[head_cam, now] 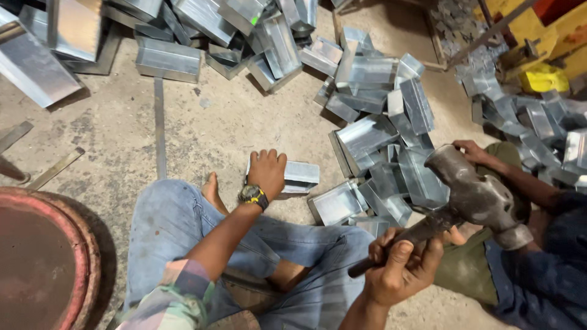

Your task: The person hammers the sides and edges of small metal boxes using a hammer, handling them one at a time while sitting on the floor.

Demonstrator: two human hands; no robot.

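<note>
Left hand: my left hand [266, 172] presses knuckles-down on a folded sheet-metal box [295, 176] lying on the concrete floor [208, 122], fingers curled over its near end.
Right hand: my right hand [400, 269] is clenched around the handle of a heavy hammer [471, 195], head raised to the right.
Wrist: a yellow-and-black watch [253, 195].
Around: a heap of metal boxes [373, 122] just beyond; another person's hand [472, 150] reaches in beside the hammer.
</note>
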